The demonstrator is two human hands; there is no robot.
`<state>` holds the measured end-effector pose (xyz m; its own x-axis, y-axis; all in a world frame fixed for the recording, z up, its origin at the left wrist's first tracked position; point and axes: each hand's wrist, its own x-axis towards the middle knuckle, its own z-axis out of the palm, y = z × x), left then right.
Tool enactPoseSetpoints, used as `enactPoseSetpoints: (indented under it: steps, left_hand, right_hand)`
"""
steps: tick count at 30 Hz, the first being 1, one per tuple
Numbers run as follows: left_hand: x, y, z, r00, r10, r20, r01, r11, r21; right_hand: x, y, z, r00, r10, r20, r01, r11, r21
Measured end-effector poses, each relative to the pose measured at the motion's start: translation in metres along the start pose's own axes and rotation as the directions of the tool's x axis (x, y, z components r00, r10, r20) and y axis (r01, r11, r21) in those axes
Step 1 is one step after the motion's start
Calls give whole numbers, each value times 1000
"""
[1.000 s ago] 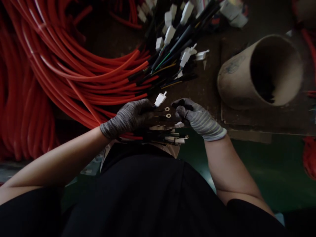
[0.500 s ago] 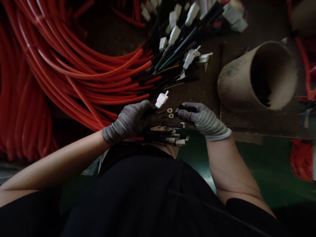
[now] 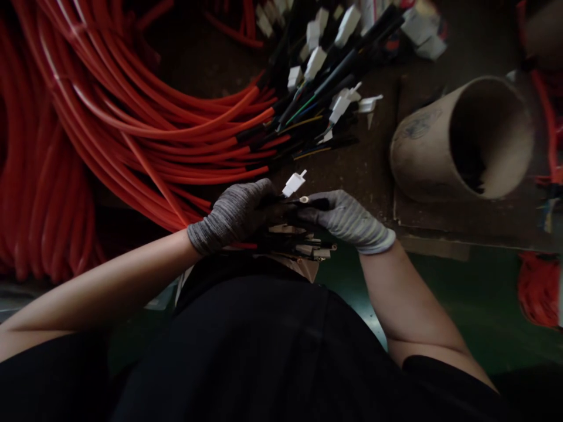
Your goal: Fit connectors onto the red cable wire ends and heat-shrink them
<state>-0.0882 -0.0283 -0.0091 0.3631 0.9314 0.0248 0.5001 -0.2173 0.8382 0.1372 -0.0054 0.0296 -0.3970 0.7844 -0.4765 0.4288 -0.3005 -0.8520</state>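
My left hand (image 3: 237, 211), in a grey knit glove, is closed around the end of a wire harness. Out of its grip stick thin wires, a white plug connector (image 3: 294, 184) and a ring terminal (image 3: 304, 200). My right hand (image 3: 345, 220), in a striped grey glove, pinches short black tubing (image 3: 319, 204) right at the ring terminal. The fingertips of both hands almost meet there, and whether the tubing is around the terminal I cannot tell. Below them lie more harness ends (image 3: 314, 251) with pale connectors and terminals, partly hidden by my hands.
Coils of orange-red cable (image 3: 176, 126) fill the left and back of the dark bench (image 3: 422, 217). Black cable ends with white connectors (image 3: 343, 105) lie beyond my hands. A cardboard tube (image 3: 417, 140) rests at right. Red cable (image 3: 539, 287) is low at right, past the bench edge.
My right hand has moved left, bringing the black tubing from beside the ring terminals up against them. One of the two terminals seen before is now covered. My left hand keeps its hold.
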Motion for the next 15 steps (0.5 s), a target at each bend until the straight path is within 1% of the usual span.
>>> enactPoseSetpoints:
  steps: [2,4,6,9,11,15]
  left_hand:
    - [1,0,-1,1000,-7,18,9,995,-97]
    - [2,2,-2,999,-28,33,33,988,-149]
    - [2,5,-3,998,-57,40,62,991,-120]
    - [2,7,-4,998,-58,34,60,997,-54]
    - [1,6,-3,998,-43,43,46,997,-62]
    - [-1,-1,0,999,7,33,-4,998,-66]
  right_hand:
    - [-1,2,-3,1000,8,-17,-7,999,50]
    - [-1,3,-8,997,-25,-67,27,999,36]
    - [0,3,-14,991,-77,-107,73,996,-45]
    - [3,1,-19,984,-119,-136,99,984,-149]
    - [4,-2,-20,985,-123,-117,102,980,-171]
    - [6,-12,-20,995,-92,-32,86,983,-164]
